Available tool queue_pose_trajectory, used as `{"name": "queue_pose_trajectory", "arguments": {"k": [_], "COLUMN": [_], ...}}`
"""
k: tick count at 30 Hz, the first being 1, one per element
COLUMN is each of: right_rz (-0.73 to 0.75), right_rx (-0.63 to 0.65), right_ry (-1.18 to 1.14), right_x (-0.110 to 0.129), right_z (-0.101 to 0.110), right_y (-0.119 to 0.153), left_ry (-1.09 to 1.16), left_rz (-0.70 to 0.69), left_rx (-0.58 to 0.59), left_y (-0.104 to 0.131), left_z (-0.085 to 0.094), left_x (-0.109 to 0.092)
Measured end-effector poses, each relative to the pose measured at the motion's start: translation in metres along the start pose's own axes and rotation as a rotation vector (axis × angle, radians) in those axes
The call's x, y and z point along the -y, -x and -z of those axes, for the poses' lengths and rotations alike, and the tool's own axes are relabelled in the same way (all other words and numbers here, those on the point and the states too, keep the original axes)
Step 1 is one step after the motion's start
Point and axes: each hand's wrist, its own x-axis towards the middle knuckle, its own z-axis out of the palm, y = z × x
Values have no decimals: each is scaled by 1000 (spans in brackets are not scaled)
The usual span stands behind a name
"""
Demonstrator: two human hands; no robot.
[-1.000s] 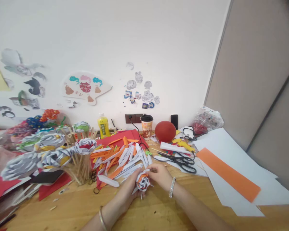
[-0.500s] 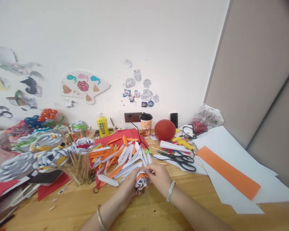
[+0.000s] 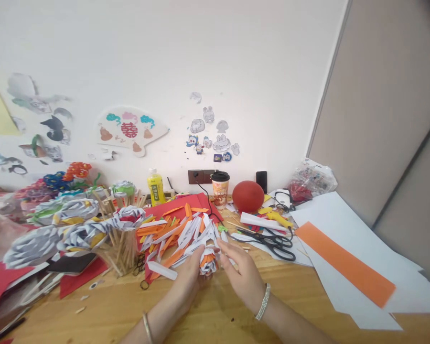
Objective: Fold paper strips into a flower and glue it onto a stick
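Observation:
A small paper flower (image 3: pixel 208 263) with white and orange folded petals is above the near part of the table. My left hand (image 3: pixel 189 278) closes around its left side; the fingers beneath are partly hidden. On the flower's other side is my right hand (image 3: pixel 242 272), its fingers stretched out and angled toward the petals. Whether its fingertips touch the paper I cannot make out. Just beyond both hands lies a heap of folded white and orange paper strips (image 3: pixel 181 234). Black scissors (image 3: pixel 272 243) rest to the right.
Large paper flowers (image 3: pixel 82 234) and wooden sticks (image 3: pixel 120 253) crowd the left. Along the wall stand a yellow bottle (image 3: pixel 155 188), a lidded cup (image 3: pixel 220 191) and a red balloon (image 3: pixel 248 196). A yellow glue gun (image 3: pixel 280 219), white sheets (image 3: pixel 329 267) and an orange strip (image 3: pixel 344 263) lie right.
My right hand has loosened its pinch at the flower's top edge and its fingers have straightened, moving slightly right. My left hand keeps hold of the flower. The view has shifted a little.

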Motion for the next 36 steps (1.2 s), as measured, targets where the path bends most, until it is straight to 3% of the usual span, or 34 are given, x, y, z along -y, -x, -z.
{"name": "queue_pose_trajectory", "arguments": {"k": [3,7,11,16,19,21,25,30,36], "right_rz": [162,299,184,197,-35,-197,-317,-335,-347], "right_rx": [93,116,53,91,28,56,165,137,118], "right_ry": [38,114,13,-80,-250,-416,-612,-621,-513], "right_x": [1,3,0,0,-5,-10,-21,-26,-26], "right_z": [-2,-4,0,1,1,1,0,-5,-4], "right_y": [1,3,1,0,-3,-6,-10,-9,-12], "left_ry": [30,77,95,109,-21,-157,-419,-507,-527], "left_rz": [-25,-14,21,52,103,116,-26,-206,-213], "left_rx": [-41,-77,-66,-36,43,119,154,127,193], "left_y": [1,5,4,1,1,3,5,-6,-13], "left_z": [-2,-5,-5,-1,0,0,2,9,13], "left_x": [-2,-5,-4,-3,-4,-5,-4,0,-3]}}
